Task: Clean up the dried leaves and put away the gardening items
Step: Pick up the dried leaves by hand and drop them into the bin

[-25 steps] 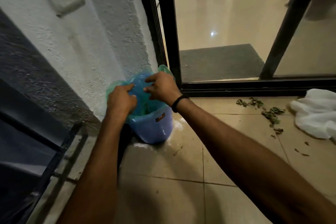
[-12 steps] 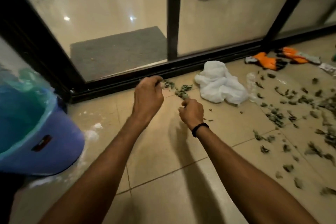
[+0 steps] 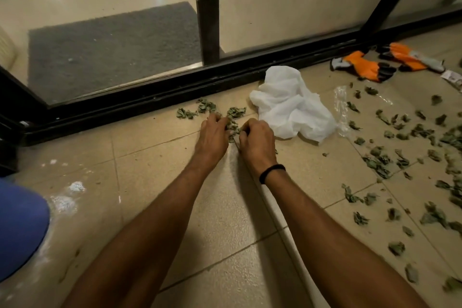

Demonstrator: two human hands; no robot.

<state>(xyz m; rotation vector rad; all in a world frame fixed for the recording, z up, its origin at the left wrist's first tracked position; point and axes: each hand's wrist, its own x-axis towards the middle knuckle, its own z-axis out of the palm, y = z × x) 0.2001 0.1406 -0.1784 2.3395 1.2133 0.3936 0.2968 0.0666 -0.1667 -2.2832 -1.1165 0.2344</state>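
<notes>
The left hand (image 3: 212, 137) and right hand (image 3: 257, 142) sit side by side on the beige tiled floor (image 3: 160, 165). Their curled fingers pinch a small pile of dried green leaves (image 3: 232, 127) between them. A crumpled white cloth (image 3: 290, 110) lies just right of the right hand.

There is one white cloth (image 3: 290, 107). Right of it: two orange gloves (image 3: 362, 66), one clear wrapper (image 3: 341, 107), dozens of dried leaves (image 3: 377, 165). Left of it: two hands, left hand (image 3: 212, 137) and right hand (image 3: 257, 142), and one blue bin (image 3: 20, 227).
</notes>
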